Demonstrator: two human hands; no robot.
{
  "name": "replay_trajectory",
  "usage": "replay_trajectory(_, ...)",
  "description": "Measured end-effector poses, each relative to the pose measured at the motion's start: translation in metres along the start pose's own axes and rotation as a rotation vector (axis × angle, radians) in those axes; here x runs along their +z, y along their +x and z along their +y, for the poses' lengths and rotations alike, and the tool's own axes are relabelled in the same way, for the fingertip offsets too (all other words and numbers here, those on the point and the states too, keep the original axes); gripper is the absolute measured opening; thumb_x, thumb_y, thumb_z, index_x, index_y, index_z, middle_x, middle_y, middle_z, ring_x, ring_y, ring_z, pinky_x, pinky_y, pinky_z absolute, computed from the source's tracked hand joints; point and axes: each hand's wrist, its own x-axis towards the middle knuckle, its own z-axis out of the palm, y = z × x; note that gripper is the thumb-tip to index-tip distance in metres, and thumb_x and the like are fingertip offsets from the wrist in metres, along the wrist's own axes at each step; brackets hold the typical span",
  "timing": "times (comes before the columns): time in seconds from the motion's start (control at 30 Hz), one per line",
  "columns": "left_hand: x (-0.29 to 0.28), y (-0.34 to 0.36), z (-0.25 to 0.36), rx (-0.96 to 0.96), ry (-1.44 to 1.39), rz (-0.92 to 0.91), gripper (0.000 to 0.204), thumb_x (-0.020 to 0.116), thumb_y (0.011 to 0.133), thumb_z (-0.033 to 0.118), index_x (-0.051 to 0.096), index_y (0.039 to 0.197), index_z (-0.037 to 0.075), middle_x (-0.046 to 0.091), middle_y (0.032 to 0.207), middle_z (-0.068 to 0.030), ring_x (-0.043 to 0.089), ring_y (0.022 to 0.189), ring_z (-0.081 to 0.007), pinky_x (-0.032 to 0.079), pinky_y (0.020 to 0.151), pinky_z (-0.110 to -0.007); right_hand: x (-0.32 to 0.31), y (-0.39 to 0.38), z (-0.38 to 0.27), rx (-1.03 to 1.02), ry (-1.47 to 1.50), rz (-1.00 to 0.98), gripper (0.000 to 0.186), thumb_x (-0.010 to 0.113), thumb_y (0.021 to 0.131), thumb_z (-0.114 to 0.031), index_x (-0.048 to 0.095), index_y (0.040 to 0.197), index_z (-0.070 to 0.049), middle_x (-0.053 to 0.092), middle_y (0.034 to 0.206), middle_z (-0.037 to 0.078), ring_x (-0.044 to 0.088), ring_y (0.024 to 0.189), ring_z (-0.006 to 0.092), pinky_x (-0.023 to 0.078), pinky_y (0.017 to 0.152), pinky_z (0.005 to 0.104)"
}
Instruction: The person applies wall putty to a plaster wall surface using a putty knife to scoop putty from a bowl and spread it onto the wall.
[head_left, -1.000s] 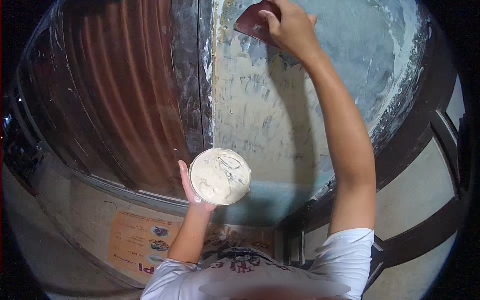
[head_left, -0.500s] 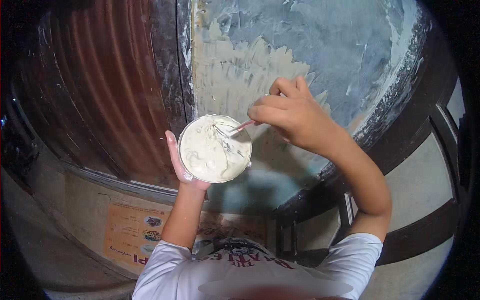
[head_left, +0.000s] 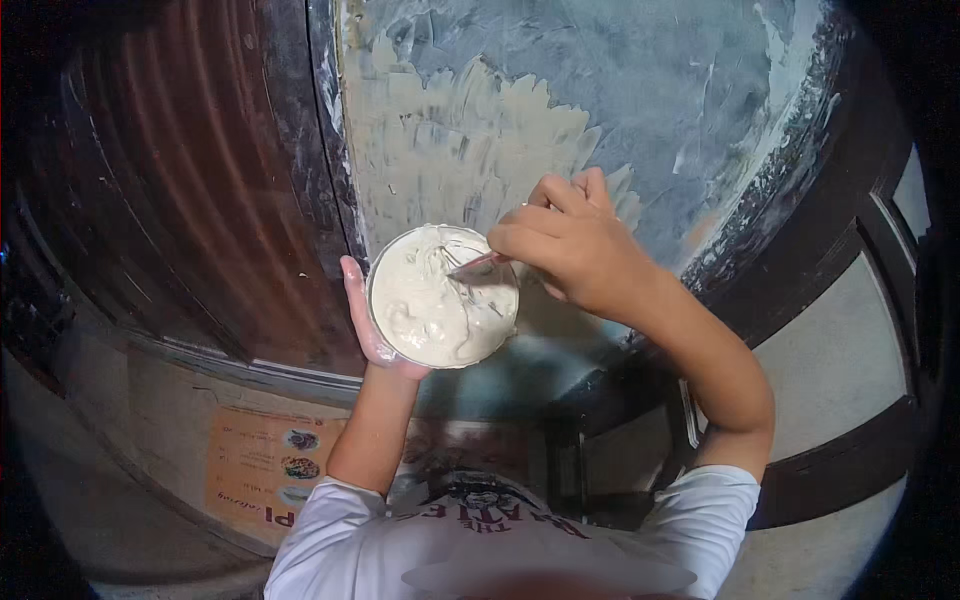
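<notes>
A round container of cream-white paste [head_left: 418, 310] rests in my left hand [head_left: 365, 320], whose fingers and thumb are smeared with paste. My right hand [head_left: 565, 240] grips a reddish flat scraper [head_left: 480, 263], its edge dipped into the paste near the upper right of the container; much of the scraper is hidden by my fingers and paste. Beyond both hands stands a blue-grey surface [head_left: 690, 70] with a ragged patch of cream paste [head_left: 450, 130] spread over its left and lower part, streaked with grey.
A rippled dark-red wooden panel [head_left: 190, 150] borders the surface on the left, beside a dark vertical frame strip. Dark-framed panels [head_left: 820, 350] line the right. Below, an orange printed sheet [head_left: 260, 465] lies on a grey floor.
My right hand has come down from high on the wall to the container, dipping the scraper into the paste. The container has moved up slightly, and the paste's surface is more disturbed.
</notes>
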Motion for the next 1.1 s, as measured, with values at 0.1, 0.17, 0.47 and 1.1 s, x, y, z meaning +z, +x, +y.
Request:
replay_trajectory(0.1,-0.002,0.0,-0.006,-0.014,0.001,0.01,0.097,0.037,0.097,0.077,0.045,0.148,-0.005,0.052,0.149,-0.0238,0.055,0.132,-0.039,0.043,0.113,-0.052,0.0,-0.004,0.008,0.007,0.03,0.072,0.033,0.073,0.076,-0.005,0.068,0.106,-0.017,0.067,0.096,-0.006,0.053,0.092,0.0206,0.032,0.082,0.0394)
replay_trajectory(0.17,-0.004,0.0,-0.006,-0.006,0.012,0.025,0.098,0.036,0.097,0.077,0.045,0.149,-0.005,0.052,0.149,-0.0238,0.055,0.132,-0.039,0.043,0.113,-0.052,0.0,-0.004,0.012,0.03,0.08,0.103,0.032,0.074,0.076,-0.002,0.068,0.105,-0.015,0.067,0.092,-0.003,0.054,0.088,0.0221,0.032,0.081,0.0393)
replay_trajectory(0.47,-0.007,-0.001,-0.014,0.008,0.024,0.034,0.099,0.035,0.096,0.078,0.044,0.15,-0.004,0.051,0.151,-0.0225,0.053,0.134,-0.0378,0.042,0.113,-0.052,0.014,-0.007,0.016,0.048,0.186,0.025,0.025,0.073,0.081,-0.01,0.067,0.104,-0.017,0.064,0.092,-0.004,0.055,0.093,0.0215,0.034,0.083,0.043)
replay_trajectory(1.1,-0.016,-0.001,0.005,0.016,0.079,0.175,0.1,0.037,0.095,0.08,0.044,0.15,-0.003,0.051,0.15,-0.0229,0.053,0.134,-0.0401,0.041,0.114,-0.055,0.026,0.019,0.037,0.111,0.147,0.118,0.018,0.073,0.084,-0.01,0.068,0.101,-0.012,0.066,0.091,0.0,0.056,0.088,0.0212,0.033,0.084,0.04)
